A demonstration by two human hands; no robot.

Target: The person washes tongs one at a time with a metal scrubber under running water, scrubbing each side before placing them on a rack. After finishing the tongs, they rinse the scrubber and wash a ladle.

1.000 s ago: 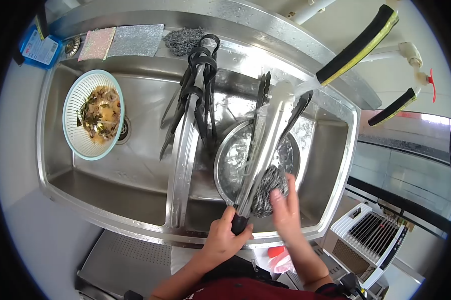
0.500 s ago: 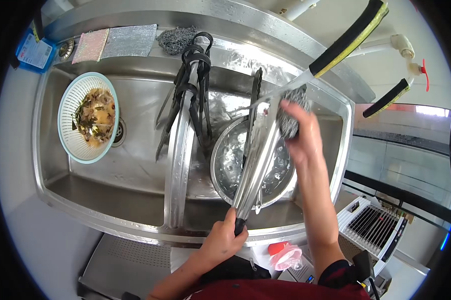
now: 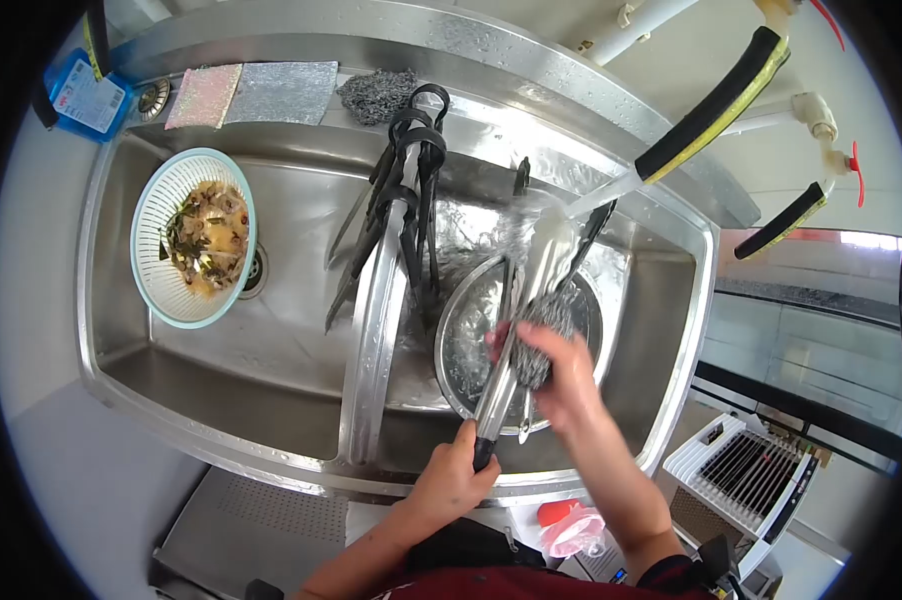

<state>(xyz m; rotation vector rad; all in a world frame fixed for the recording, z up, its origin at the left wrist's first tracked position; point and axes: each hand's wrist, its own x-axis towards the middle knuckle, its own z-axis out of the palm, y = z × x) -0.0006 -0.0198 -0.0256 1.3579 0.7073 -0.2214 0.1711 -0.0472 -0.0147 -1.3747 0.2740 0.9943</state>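
Note:
My left hand (image 3: 455,472) is closed around the black end of long stainless-steel tongs (image 3: 495,392), which slant up over a round metal basin (image 3: 447,372) of water. My right hand (image 3: 563,372) grips a steel wool scourer (image 3: 545,345) and presses it against the tongs' shaft about midway. Water from a black hose (image 3: 713,105) splashes over the far end of the tongs, blurring their tips. A dark utensil (image 3: 593,238) leans in the basin, partly hidden behind the stream and my hand.
Several black tongs (image 3: 408,185) hang over the sink divider (image 3: 363,380). In the left sink bowl stands a white strainer basket (image 3: 151,250) with food scraps. Another steel wool scourer (image 3: 376,95), a silver scouring cloth (image 3: 286,92) and a blue box (image 3: 89,95) lie along the back ledge.
My right hand has slid the steel wool scourer down the tongs, from near their far end towards my left hand. The view has shifted slightly. My left hand keeps its grip.

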